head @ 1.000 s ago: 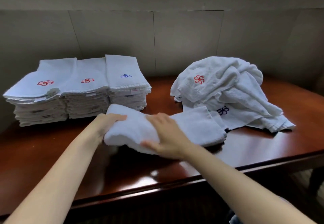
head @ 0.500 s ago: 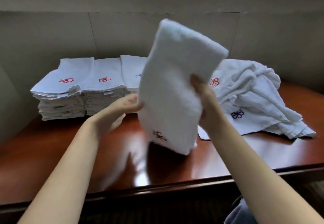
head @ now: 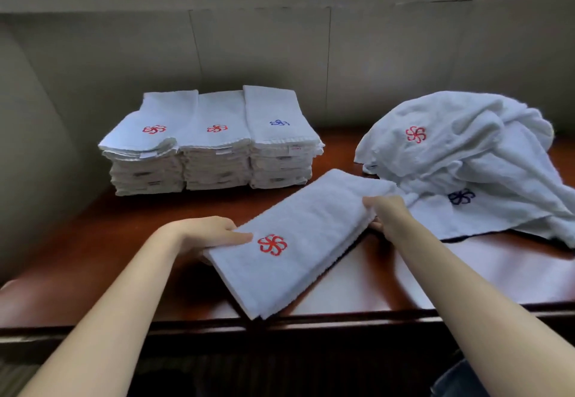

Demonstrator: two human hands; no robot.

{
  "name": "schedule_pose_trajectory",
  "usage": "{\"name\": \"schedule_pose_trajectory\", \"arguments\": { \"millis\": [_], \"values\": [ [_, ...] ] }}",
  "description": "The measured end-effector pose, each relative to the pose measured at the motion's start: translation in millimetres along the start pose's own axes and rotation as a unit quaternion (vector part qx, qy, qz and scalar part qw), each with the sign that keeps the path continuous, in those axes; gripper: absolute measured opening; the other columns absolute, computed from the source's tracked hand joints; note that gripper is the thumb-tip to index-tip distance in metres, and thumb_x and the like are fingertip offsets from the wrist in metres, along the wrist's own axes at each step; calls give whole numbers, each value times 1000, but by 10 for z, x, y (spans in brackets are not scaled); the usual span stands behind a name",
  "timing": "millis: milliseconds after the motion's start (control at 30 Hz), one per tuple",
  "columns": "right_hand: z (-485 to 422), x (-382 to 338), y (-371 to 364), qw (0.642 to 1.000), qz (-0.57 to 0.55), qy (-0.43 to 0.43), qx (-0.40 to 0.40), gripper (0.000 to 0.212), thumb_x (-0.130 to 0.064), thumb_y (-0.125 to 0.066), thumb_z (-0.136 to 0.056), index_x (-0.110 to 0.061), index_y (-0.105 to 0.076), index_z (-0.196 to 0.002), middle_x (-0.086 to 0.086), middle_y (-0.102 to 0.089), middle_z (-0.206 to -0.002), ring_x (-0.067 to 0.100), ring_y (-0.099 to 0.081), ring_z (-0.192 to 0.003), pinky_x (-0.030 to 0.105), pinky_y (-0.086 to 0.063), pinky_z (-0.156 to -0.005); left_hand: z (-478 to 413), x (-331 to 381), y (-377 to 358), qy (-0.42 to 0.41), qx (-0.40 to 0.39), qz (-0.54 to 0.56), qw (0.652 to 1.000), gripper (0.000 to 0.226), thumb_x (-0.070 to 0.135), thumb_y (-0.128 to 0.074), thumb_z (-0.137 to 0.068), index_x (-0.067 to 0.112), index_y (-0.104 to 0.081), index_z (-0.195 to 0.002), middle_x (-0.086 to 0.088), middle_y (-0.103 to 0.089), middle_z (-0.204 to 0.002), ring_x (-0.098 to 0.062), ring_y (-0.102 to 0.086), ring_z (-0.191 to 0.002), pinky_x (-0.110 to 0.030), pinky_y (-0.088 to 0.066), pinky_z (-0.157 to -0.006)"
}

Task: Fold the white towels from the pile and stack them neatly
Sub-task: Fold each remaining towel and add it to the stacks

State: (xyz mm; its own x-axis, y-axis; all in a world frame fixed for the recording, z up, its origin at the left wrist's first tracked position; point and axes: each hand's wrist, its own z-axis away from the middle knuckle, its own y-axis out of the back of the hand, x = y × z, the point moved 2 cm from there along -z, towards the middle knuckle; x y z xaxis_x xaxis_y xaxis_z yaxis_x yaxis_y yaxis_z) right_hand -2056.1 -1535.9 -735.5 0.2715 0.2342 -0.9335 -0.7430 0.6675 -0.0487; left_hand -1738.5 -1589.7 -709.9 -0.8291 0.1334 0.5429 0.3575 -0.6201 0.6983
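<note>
While we are pinching the folded towel (head: 298, 241) with left hand (head: 199, 235) and right hand (head: 389, 213) fingers, stacks (head: 211, 144) are sitting at ten o'clock and the pile (head: 466, 160) at two, partly overlapping its far corner.

light: kinda dim, soft and flat, looks like it comes from above/behind | glare: pale sheen on the wooden table (head: 497, 272) at right | shadows: dark under the table edge | focus: soft all over (upscaled look) | edges: wide-angle bending, wall (head: 280, 54) lines curve
</note>
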Motion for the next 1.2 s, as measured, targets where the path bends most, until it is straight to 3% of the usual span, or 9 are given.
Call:
{"name": "schedule_pose_trajectory", "arguments": {
  "millis": [133,200,300,367,533,633,767,933,1200],
  "values": [
    [-65,-30,-34,985,154,60,59,65,-15,-64,-85,-1,-26,-136,19,-48,-131,35,-53,-115,43,-50,-88,78,-24,-49,-11,-52,-17,998,64,63,-69,-62,8,-63,-95,-7,-62,-84,-20,-51,-73,-28,-39,-60],
    [-40,-49,-75,951,272,119,80,71,-21,-66,-84,-2,-22,-137,19,-51,-127,35,-54,-114,37,-46,-88,100,11,-94,-11,-95,-45,994,74,67,-69,-57,6,-66,-99,-13,-68,-90,-22,-56,-74,-30,-41,-63],
    [-17,-9,-177,950,267,159,-13,74,-19,-65,-83,-6,-22,-142,11,-51,-129,31,-52,-118,34,-43,-96,158,79,-143,11,-170,-11,985,66,69,-66,-69,16,-66,-107,-8,-72,-99,-19,-63,-80,-24,-42,-61],
    [-15,4,-219,951,256,162,-63,74,-19,-63,-85,-9,-20,-144,11,-50,-133,28,-51,-121,41,-42,-103,131,133,-150,7,-116,34,993,51,64,-60,-80,22,-59,-108,3,-69,-96,-12,-59,-78,-17,-41,-54],
    [42,24,-221,950,274,125,-81,75,-24,-59,-89,-16,-14,-148,9,-50,-128,29,-55,-112,40,-50,-91,-112,305,-226,-55,55,277,958,62,24,-62,-91,43,-28,-139,-11,-70,-101,-23,-70,-83,-33,-57,-68],
    [143,63,-197,944,273,102,-155,84,-9,-65,-83,-25,-16,-149,4,-42,-131,24,-52,-111,34,-48,-86,-188,397,-245,-82,14,300,950,68,1,-56,-89,43,-34,-139,-11,-72,-91,-26,-71,-82,-38,-58,-71],
    [268,66,-60,933,250,71,-247,81,-2,-65,-80,-40,-29,-142,4,-51,-125,22,-57,-100,28,-49,-64,-185,437,-271,-94,-164,312,931,64,-4,-51,-90,42,-44,-134,1,-66,-122,-28,-62,-113,-35,-57,-82],
    [336,102,64,934,182,76,-299,74,4,-57,-88,-35,-28,-143,-1,-56,-117,16,-61,-99,23,-51,-64,-270,543,-327,-95,-103,365,920,60,-9,-54,-86,25,-50,-134,-10,-62,-126,-26,-62,-113,-44,-49,-99],
    [601,-122,30,918,118,195,-325,76,20,-50,-84,-32,-39,-138,3,-60,-121,13,-67,-92,24,-55,-69,2,696,-136,-172,-31,294,940,71,-9,-64,-81,24,-46,-141,15,-52,-130,2,-64,-99,-26,-57,-74]
  ]
}}
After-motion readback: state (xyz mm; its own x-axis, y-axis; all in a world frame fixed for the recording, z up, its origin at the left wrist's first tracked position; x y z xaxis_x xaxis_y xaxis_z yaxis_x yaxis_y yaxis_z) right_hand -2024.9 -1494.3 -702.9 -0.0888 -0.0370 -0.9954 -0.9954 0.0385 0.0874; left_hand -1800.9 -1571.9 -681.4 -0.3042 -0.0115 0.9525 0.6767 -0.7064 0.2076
